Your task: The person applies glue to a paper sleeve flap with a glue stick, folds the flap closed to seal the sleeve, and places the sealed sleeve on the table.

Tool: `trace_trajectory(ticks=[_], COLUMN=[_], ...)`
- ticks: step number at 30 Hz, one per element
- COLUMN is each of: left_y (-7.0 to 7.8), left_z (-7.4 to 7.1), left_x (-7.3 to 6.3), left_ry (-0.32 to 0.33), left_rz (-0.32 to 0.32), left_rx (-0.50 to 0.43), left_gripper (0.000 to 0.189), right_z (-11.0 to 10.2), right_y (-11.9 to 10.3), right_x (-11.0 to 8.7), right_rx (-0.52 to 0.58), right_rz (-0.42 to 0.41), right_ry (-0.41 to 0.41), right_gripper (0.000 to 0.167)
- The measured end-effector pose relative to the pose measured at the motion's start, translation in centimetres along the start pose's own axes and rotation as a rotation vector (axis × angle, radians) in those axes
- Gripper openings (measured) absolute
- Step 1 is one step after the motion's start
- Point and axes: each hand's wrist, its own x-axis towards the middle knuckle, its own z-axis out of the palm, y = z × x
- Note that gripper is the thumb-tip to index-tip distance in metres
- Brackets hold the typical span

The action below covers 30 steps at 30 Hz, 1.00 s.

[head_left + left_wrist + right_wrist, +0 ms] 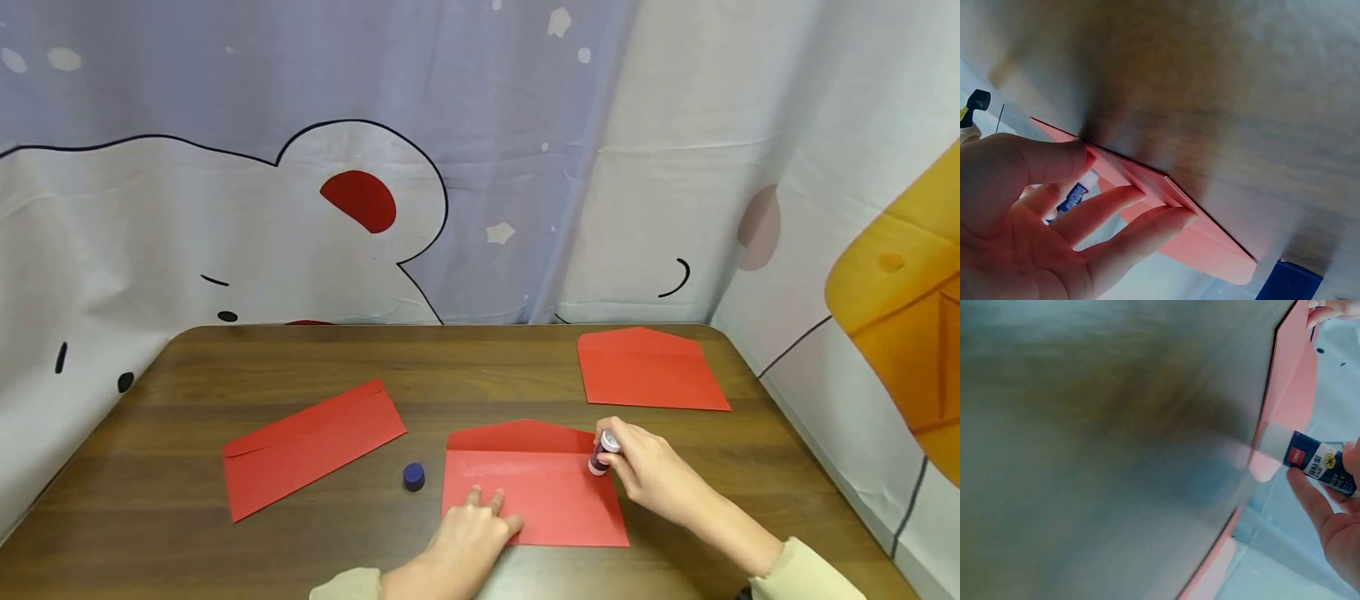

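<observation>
A red envelope (558, 504) lies on the wooden table with its flap (517, 436) unfolded away from the person. The fingers of the left hand (467, 540) are spread and press on its lower left part; in the left wrist view they look nearly straight. At the envelope's right side, near the flap fold, the right hand (654, 472) grips a glue stick (1317, 459) between thumb and fingers. The glue stick is tilted, with its uncapped end against the paper. Left of the envelope stands a dark blue cap (414, 477), apart from both hands.
On the left of the table (150, 467) lies another red envelope (315, 450), slanted, its flap folded over. A third red envelope (652, 371), flap unfolded, is at the back right. A patterned curtain (487, 167) hangs behind the table and along its sides.
</observation>
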Motion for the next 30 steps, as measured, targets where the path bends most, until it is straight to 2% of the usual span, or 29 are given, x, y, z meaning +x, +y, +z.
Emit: trace_trajectory(ticks=[5,12,23,30], left_y=[-0.1,-0.1,-0.3,0.0], left_z=[0.0,0.0,-0.4,-0.6], left_x=[-0.2,0.2,0.2,0.2], left_ry=[-0.011,0.012,-0.024,-0.061], left_rz=[-0.001,0.036,0.026,0.004], left_rx=[-0.001,0.021,0.028,0.031], left_gripper=[0.022,0.023,0.023,0.025], right_z=[-0.2,-0.8,0.2,1.4], right_y=[0.3,0.7,0.0,-0.9], right_x=[-0.5,-1.1,0.3,1.6], right_rx=[-0.012,-0.001,0.002,0.039], right_rz=[-0.003,0.074,-0.012,-0.026], right_ry=[0.019,0.053,0.042,0.008], right_gripper=[0.036,0.036,0.036,0.034])
